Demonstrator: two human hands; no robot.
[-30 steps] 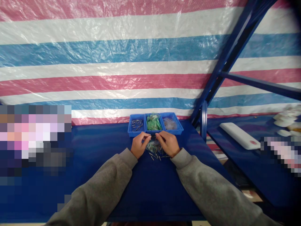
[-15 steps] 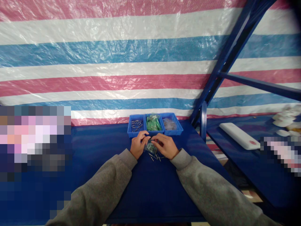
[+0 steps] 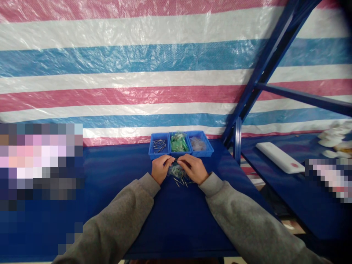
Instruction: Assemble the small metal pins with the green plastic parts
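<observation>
Across the back hangs a striped tarp (image 3: pixel 137 58) in pink, white and blue, with a dark blue steel rack frame (image 3: pixel 264 73) slanting down its right side. Below it, a blue-covered counter (image 3: pixel 176 227) fills the lower middle. A second blue counter (image 3: pixel 310 205) sits off to the right, carrying a white bar-shaped box (image 3: pixel 279 157) and, toward its far right corner, a heap of pale pieces (image 3: pixel 330 141).

At the far edge of the main counter, near the middle, stands a blue tray (image 3: pixel 157 157) with three compartments: metal pins (image 3: pixel 158 146) in the left one, green packets (image 3: pixel 177 143) in the middle and clear bags (image 3: pixel 198 143) in the right. Grey-sleeved arms (image 3: pixel 247 220) reach in from the near edge. The left hand (image 3: pixel 162 168) and right hand (image 3: pixel 194 168) sit just in front of the tray, close together, fingers curled inward and fingertips nearly meeting above a small clear plastic bag (image 3: pixel 176 170). Whether they are pinching the bag or something thinner, I cannot tell. Loose pins (image 3: pixel 180 180) lie on the counter just below the hands.
</observation>
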